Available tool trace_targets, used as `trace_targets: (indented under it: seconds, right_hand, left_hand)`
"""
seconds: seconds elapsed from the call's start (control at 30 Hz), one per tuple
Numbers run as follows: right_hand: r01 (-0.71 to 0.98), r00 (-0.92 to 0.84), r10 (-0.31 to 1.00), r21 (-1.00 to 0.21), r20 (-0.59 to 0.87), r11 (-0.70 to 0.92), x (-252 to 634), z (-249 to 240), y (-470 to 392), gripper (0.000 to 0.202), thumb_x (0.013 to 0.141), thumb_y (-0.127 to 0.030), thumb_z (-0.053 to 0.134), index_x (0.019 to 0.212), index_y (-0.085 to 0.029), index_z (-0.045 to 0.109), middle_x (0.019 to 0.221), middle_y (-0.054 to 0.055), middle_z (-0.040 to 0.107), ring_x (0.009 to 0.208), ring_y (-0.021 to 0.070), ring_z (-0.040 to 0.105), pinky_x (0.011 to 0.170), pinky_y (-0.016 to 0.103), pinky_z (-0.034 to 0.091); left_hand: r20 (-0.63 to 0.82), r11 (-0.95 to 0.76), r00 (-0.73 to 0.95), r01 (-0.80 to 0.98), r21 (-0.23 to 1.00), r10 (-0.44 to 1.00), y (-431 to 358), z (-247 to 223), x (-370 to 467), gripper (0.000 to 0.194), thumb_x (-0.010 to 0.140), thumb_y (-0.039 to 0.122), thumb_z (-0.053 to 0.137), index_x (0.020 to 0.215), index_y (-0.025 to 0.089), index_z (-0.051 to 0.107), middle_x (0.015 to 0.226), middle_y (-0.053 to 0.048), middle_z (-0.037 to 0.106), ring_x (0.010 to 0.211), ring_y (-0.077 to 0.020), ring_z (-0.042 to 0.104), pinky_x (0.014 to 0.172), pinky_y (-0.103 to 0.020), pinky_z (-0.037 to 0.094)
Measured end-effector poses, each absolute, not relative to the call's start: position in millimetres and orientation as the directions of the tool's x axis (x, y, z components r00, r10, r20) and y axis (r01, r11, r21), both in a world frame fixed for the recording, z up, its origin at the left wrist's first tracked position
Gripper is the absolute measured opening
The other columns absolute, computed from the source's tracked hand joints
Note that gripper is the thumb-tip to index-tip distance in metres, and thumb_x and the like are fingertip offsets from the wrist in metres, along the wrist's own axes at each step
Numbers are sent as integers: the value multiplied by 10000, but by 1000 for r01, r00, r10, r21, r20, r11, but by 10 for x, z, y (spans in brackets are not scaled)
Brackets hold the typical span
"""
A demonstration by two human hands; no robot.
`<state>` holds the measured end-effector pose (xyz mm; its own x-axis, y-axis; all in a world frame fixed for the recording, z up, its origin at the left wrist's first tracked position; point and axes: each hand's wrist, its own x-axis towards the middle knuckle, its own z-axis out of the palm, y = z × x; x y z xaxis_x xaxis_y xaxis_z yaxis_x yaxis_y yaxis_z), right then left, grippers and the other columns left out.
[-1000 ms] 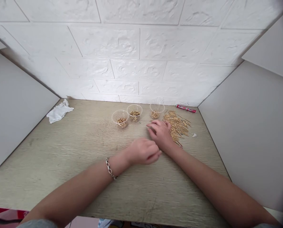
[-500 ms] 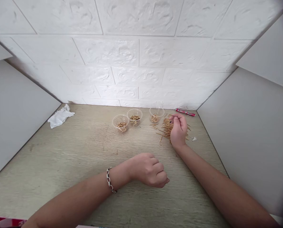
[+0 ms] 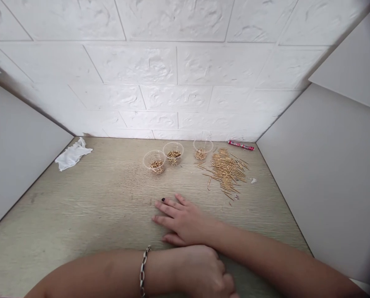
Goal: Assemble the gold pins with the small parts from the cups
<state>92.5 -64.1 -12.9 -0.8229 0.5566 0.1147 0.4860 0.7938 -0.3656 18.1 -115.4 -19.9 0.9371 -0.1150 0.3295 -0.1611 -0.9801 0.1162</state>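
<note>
My right hand [image 3: 181, 219] lies flat on the wooden table [image 3: 110, 215], fingers spread and pointing left, holding nothing. Below it, at the bottom edge, my left hand [image 3: 206, 271] is curled with the knuckles up; what its fingers hold, if anything, is hidden. A chain bracelet [image 3: 143, 271] circles the left wrist. Many thin gold sticks [image 3: 226, 169] lie in a loose pile right of centre. Three clear plastic cups stand near the wall: the left cup [image 3: 156, 165], the middle cup [image 3: 174, 157] and the right cup [image 3: 200, 154], each with small gold pieces inside.
A crumpled white tissue [image 3: 73, 155] lies at the back left. At the back right is a red wrapped tube [image 3: 241, 145], with a white scrap [image 3: 253, 181] nearer me. A white brick-pattern wall [image 3: 160, 66] closes the back; grey panels flank both sides.
My right hand has left the gold pile, moved left and nearer me, and spread flat on the table. My left hand has moved down toward the bottom edge. The view has shifted slightly.
</note>
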Motion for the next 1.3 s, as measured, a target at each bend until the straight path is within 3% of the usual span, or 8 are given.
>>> trace_targets:
  seconds: [0.2, 0.33, 0.53, 0.63, 0.73, 0.87, 1.0, 1.3]
  right_hand:
    - [427, -802, 591, -605, 90, 672, 991, -97, -523, 365, 911, -293, 381, 1228, -176, 521, 1389, 81, 404, 1272, 224, 368, 1082, 469, 191]
    - [152, -588, 809, -982, -1, 110, 1098, -100, -335, 326, 904, -379, 392, 1009, -178, 627, 1076, 78, 651, 1028, 171, 578, 979, 392, 378]
    - [-356, -454, 823, -777, -341, -519, 1313, -105, -8, 282, 912, -317, 349, 895, -150, 576, 843, 81, 662, 791, 141, 636, 835, 345, 478]
    - [-228, -415, 858, -878, -304, -421, 1302, -105, -44, 294, 908, -318, 331, 942, -147, 569, 893, 101, 656, 813, 158, 631, 833, 370, 481]
    - [172, -425, 905, -984, -24, 54, 1196, -105, -236, 302, 878, -322, 410, 1086, -166, 565, 1130, 117, 604, 1054, 201, 554, 955, 422, 396]
    - [473, -753, 651, -609, 96, 637, 1066, -71, -480, 407, 871, -311, 446, 1257, -193, 492, 1408, 99, 372, 1306, 270, 294, 1082, 513, 139]
    - [540, -798, 603, -435, 7, 720, 1048, -26, -507, 453, 916, -363, 353, 1340, -211, 400, 1459, 77, 276, 1330, 258, 249, 1082, 495, 160]
    - [534, -801, 598, -422, 25, 732, 1058, -29, -481, 456, 920, -378, 346, 1339, -209, 405, 1455, 79, 284, 1324, 256, 264, 1077, 495, 172]
  left_hand:
    - [285, -989, 958, -78, 123, -40, -1080, -198, 241, 266, 805, 337, 514, 583, 191, 522, 474, 7, 523, 384, -123, 452, 340, -284, 235]
    - [227, -980, 972, 13, 201, 59, -954, -166, 241, 282, 840, 362, 470, 636, 177, 533, 533, 7, 566, 419, -108, 474, 390, -263, 302]
    - [280, -988, 960, -30, 152, 14, -939, -112, 225, 302, 865, 352, 439, 632, 180, 524, 608, -4, 584, 497, -124, 508, 460, -282, 332]
    - [275, -970, 959, -124, 209, -64, -999, -73, 230, 256, 864, 323, 446, 668, 193, 548, 771, -3, 633, 655, -131, 555, 607, -295, 398]
    - [219, -949, 973, -133, 284, -71, -1008, -40, 237, 193, 856, 309, 460, 760, 209, 595, 1077, -3, 620, 929, -151, 565, 820, -311, 404]
    - [64, -936, 997, -51, 347, -30, -968, -26, 245, 202, 858, 310, 458, 832, 209, 631, 1236, 10, 554, 1083, -161, 521, 910, -273, 388]
    - [30, -917, 999, -25, 399, -14, -953, -40, 262, 252, 868, 279, 416, 839, 184, 647, 1227, 5, 573, 1053, -153, 547, 956, -256, 369]
    - [122, -918, 992, -50, 392, -2, -955, -89, 262, 248, 851, 290, 442, 822, 174, 659, 1148, -10, 625, 988, -140, 581, 923, -247, 402]
